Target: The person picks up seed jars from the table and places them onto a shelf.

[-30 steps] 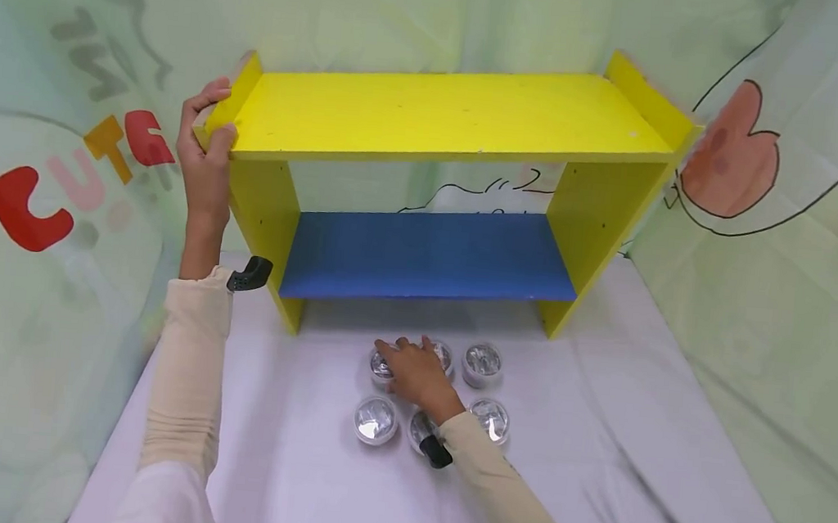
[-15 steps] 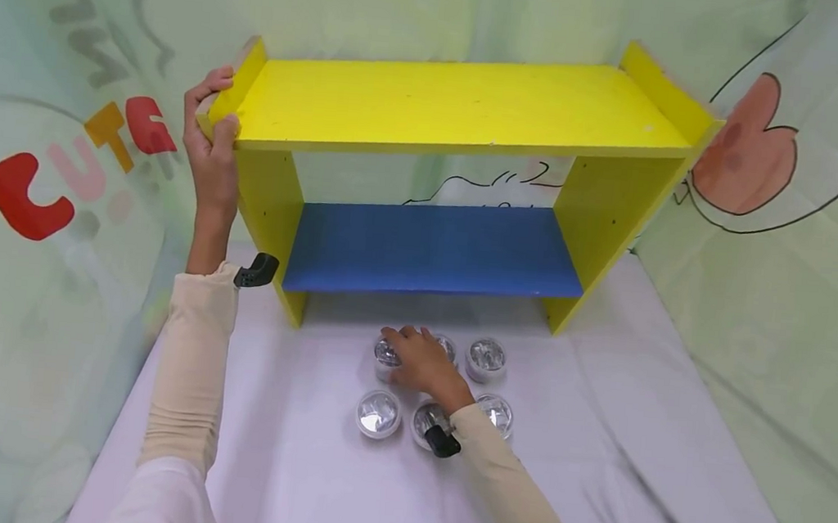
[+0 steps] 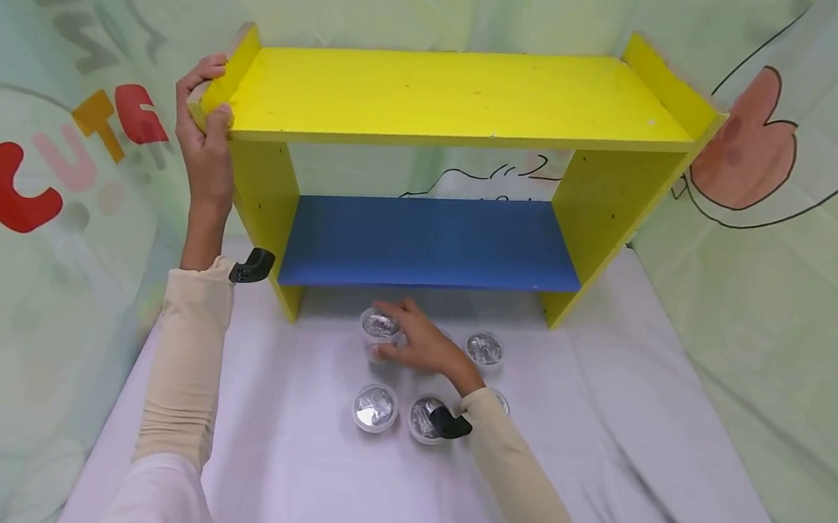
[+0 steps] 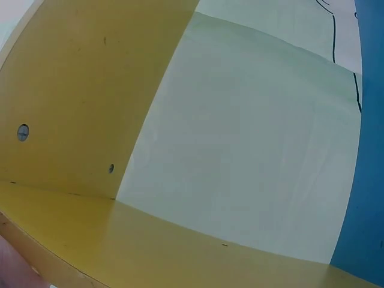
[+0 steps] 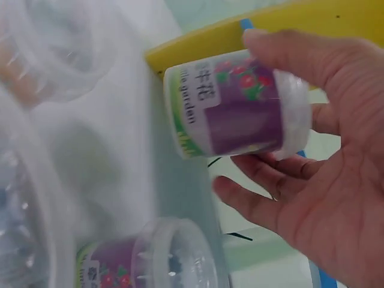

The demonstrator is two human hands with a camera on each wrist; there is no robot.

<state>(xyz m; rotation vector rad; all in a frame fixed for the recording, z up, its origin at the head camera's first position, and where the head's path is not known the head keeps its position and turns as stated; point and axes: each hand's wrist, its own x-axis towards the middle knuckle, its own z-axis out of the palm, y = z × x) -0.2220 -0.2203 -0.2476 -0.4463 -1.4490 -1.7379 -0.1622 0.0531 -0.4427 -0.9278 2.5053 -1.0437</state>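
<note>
Right wrist view: tub (image 5: 240,114) pinched in the right hand (image 5: 342,186).

The head view is looking forward and down from above, framing the whole shelf (image 3: 443,91) across its upper middle. The left wrist view is sharing that shelf, close up; the right wrist view is sharing a cup (image 5: 240,111), near and central.
</note>
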